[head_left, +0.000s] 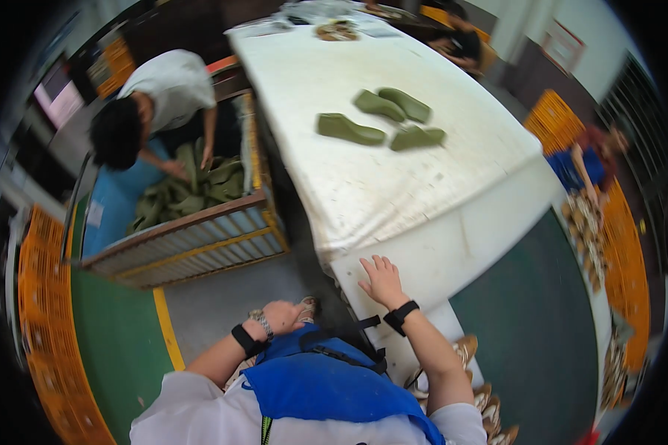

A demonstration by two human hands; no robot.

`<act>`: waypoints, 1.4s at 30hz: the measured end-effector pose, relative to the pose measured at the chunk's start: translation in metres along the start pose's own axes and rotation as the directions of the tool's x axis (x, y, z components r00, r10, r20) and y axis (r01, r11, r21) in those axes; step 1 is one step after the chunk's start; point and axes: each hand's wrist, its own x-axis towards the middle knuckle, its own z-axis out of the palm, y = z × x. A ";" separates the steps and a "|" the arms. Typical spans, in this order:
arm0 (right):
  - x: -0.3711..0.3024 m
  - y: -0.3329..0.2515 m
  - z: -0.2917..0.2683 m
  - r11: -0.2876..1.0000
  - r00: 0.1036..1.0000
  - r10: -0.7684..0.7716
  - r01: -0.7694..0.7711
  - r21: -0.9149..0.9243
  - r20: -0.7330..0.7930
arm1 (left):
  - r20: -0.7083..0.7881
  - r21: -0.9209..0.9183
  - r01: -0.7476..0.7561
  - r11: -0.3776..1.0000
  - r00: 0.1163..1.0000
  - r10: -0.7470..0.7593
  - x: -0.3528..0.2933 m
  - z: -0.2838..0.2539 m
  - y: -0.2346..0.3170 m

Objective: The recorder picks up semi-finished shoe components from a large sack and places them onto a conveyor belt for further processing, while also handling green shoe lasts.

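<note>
My right hand point(383, 282) is open, fingers spread, over the near end of the white-topped table point(430, 248); nothing is in it. Whether the palm touches the surface I cannot tell. My left hand point(280, 317) hangs in front of my waist, beside the blue apron point(326, 378). Its fingers point down and are mostly hidden behind the back of the hand; no object shows there. Farther up the table lie several green shoe lasts point(350, 129), grouped around the middle and well beyond my right hand's reach at this moment.
At left a person point(167, 81) leans over a wheeled crate point(185, 259) heaped with green lasts point(189, 196). Orange crates point(48, 326) line the left side. Another person point(594, 159) at right handles brown-and-white shoes point(585, 226). More shoes point(490, 408) lie by my right elbow.
</note>
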 end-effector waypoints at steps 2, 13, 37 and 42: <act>0.008 -0.009 0.026 0.999 0.998 0.021 -0.019 0.043 -0.059 | 0.138 -0.054 0.200 0.978 0.972 -0.191 -0.032 0.001 -0.002; 0.009 -0.022 0.032 0.993 0.992 0.096 -0.090 -0.079 0.076 | 0.012 -0.108 0.041 0.993 0.999 -0.040 -0.015 0.000 -0.079; 0.220 -0.220 -0.039 0.801 0.580 -0.595 0.489 0.346 0.557 | -0.260 -0.404 0.517 0.755 0.726 -0.637 -0.139 0.001 -0.190; 0.285 -0.342 -0.031 0.313 0.082 -0.912 0.773 0.552 0.402 | -0.312 -0.576 0.672 0.465 0.344 -0.885 -0.163 0.019 -0.168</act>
